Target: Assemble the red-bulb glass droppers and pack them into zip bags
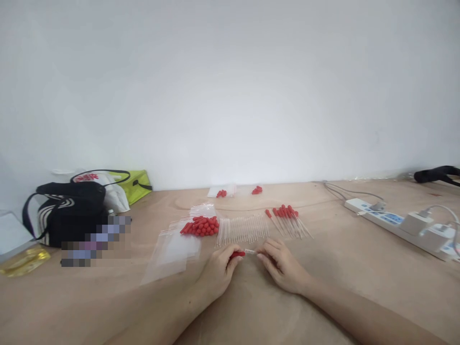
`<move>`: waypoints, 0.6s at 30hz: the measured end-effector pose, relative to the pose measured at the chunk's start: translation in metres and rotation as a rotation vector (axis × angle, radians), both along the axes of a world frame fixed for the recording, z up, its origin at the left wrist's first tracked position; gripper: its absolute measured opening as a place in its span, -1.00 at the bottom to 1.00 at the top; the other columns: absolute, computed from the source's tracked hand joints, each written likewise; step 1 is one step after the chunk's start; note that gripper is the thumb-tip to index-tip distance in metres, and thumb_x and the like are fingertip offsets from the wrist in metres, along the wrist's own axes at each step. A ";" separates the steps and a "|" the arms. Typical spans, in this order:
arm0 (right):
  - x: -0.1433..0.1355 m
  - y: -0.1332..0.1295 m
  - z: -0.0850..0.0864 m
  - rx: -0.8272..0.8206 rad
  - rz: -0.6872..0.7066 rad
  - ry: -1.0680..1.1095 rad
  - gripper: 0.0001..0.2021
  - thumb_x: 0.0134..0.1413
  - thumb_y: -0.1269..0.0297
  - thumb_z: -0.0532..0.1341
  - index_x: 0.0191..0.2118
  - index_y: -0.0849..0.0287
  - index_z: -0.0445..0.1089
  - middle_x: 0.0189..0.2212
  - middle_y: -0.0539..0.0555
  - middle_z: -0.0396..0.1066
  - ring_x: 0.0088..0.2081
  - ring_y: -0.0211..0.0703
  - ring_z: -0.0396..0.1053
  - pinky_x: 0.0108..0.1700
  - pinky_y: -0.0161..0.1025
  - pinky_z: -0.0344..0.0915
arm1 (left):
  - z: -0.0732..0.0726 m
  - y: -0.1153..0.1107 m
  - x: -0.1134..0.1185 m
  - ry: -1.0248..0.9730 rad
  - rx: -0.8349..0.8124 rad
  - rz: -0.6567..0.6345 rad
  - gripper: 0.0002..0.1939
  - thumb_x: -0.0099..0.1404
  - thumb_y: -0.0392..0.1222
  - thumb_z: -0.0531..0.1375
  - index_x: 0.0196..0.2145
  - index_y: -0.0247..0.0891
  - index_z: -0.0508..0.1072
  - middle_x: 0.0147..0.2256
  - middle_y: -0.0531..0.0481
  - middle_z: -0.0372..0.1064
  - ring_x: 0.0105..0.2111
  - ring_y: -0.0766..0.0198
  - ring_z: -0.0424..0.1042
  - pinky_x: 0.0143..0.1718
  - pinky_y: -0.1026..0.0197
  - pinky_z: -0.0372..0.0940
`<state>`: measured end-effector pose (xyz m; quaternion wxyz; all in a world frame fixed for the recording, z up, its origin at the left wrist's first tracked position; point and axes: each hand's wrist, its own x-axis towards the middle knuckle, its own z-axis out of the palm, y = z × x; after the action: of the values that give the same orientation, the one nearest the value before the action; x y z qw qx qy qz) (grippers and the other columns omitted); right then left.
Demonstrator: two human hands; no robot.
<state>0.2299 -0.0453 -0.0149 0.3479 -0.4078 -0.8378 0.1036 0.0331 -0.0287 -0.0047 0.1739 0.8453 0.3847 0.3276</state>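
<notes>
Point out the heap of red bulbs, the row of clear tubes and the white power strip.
Heap of red bulbs (203,227): head view, middle of the heap.
Row of clear tubes (243,230): head view, midway along the row.
White power strip (391,219): head view, on its top face.

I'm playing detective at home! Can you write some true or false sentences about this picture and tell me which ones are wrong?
1. The left hand holds a red bulb. True.
2. The right hand is empty. False: it pinches a thin clear tube.
3. A row of clear tubes lies beside the pile of red bulbs. True.
4. The white power strip is next to the black bag. False: the strip is on the right side of the table, the bag on the left.
5. Clear plastic bags lie on the table. True.
</notes>
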 end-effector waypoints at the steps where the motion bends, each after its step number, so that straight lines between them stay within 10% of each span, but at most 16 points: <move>1: 0.000 0.000 0.000 0.000 0.000 -0.007 -0.85 0.11 0.42 -0.04 -0.32 0.15 0.26 -0.45 0.00 0.30 -0.40 -0.27 0.24 -0.29 -0.25 0.10 | 0.001 0.000 0.000 -0.001 -0.005 0.004 -0.89 0.23 -0.30 0.02 -0.35 -0.22 0.33 -0.41 0.04 0.39 -0.40 0.28 0.36 -0.36 0.28 0.23; 18: 0.006 0.007 0.002 0.050 0.079 -0.154 -0.79 0.11 0.38 -0.02 -0.34 0.12 0.36 -0.44 -0.02 0.40 -0.44 -0.30 0.26 -0.31 -0.24 -0.06 | -0.007 0.001 -0.004 0.064 0.093 -0.122 -0.86 0.24 -0.23 0.02 -0.39 -0.22 0.37 -0.47 0.03 0.39 -0.48 0.32 0.34 -0.42 0.31 0.22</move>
<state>0.2356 -0.0387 -0.0132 0.2881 -0.3723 -0.8799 0.0648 0.0295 -0.0280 -0.0113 0.1418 0.8843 0.3221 0.3069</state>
